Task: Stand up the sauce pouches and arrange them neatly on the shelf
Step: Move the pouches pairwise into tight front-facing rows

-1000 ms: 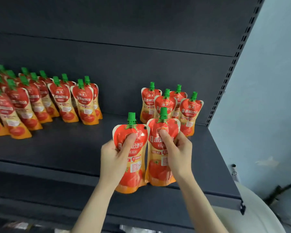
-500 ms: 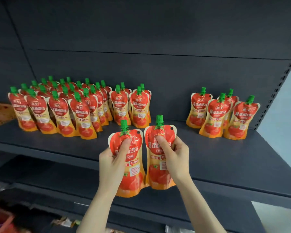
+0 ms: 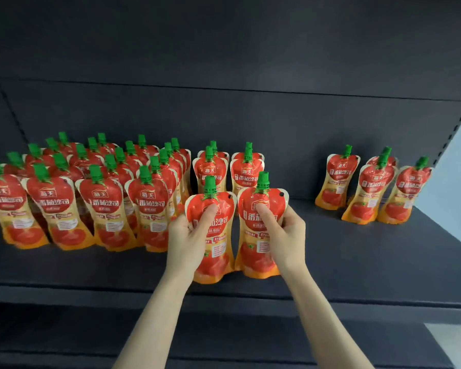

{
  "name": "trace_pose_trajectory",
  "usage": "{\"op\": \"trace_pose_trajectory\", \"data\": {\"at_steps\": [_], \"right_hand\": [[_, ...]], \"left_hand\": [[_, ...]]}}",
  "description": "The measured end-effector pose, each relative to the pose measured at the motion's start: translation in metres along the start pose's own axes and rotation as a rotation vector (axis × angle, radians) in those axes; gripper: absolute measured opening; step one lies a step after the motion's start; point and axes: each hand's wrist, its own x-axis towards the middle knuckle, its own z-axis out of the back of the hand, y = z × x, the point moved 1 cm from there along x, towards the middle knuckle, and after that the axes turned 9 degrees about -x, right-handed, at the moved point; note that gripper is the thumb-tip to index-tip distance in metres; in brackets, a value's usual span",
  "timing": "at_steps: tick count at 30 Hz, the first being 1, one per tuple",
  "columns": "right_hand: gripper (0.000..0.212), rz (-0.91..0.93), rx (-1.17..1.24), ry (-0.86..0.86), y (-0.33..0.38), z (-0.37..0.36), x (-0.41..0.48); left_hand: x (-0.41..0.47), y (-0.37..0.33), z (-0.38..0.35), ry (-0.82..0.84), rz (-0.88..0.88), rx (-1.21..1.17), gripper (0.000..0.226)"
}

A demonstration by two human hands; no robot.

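On the dark shelf [image 3: 357, 262], from the head camera, a lot is tough to read: the big group of pouches [image 3: 99, 193] at far left is packed so tight that the back rows are mostly just green caps poking up, so I can't get an exact count, and the leftmost one is cut by the frame edge. Four show clearly in its front row. Just right of that group two pairs [image 3: 228, 166] stand one behind another, the rear ones nearly hidden. Far right there's a separate bunch [image 3: 373, 185], three plain to see plus a fourth peeking out behind.

Two more are being held side by side near the front edge, upright. The left hand [image 3: 189, 235] grips the left pouch [image 3: 213, 251], thumb pressed on its front, fingers wrapped behind. The right hand [image 3: 285, 233] grips the right pouch [image 3: 256, 259] the same way.

Each pouch is red up top with a tomato picture, orange-yellow at the bottom, a waisted shape and a green screw cap.
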Motion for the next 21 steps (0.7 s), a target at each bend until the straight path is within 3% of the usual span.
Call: {"op": "trace_pose_trajectory", "data": {"at_steps": [10, 17, 21], "right_hand": [[0.016, -0.034, -0.023, -0.006, -0.035, -0.032, 0.077], [0.02, -0.053, 0.0, 0.0, -0.054, -0.042, 0.091], [0.022, -0.067, -0.022, 0.012, -0.067, -0.042, 0.078]], "left_hand": [[0.087, 0.037, -0.003, -0.003, 0.019, 0.021, 0.007], [0.11, 0.054, -0.004, 0.09, 0.064, -0.004, 0.007], [0.099, 0.071, 0.002, 0.118, 0.08, 0.019, 0.031]]}}
